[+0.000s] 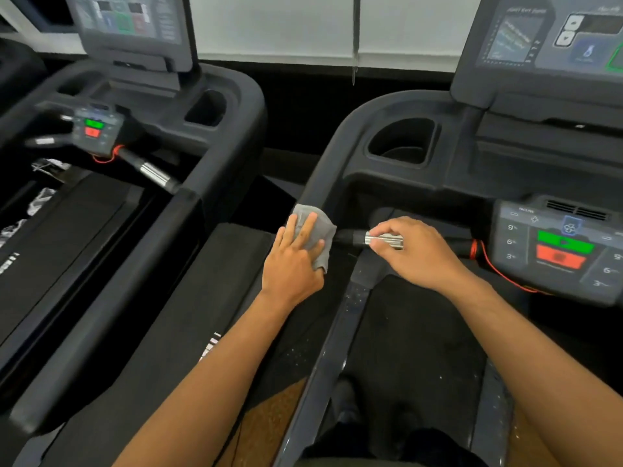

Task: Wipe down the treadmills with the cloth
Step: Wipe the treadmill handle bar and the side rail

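Note:
I stand on the right treadmill (340, 153), a dark grey machine with a curved side rail. A small grey cloth (320, 224) lies draped over the left side rail where the inner handlebar meets it. My left hand (295, 261) presses flat on the cloth, fingers spread over it. My right hand (416, 252) is wrapped around the inner handlebar (354, 237), on its silver sensor grip (384, 239). A second treadmill (215, 129) of the same kind stands to the left.
The right treadmill's control pad (561, 247) with green and red buttons and a red safety cord (499, 273) sits right of my right hand. A cup holder (403, 141) is above. Both consoles carry screens (553, 38). A narrow gap separates the two machines.

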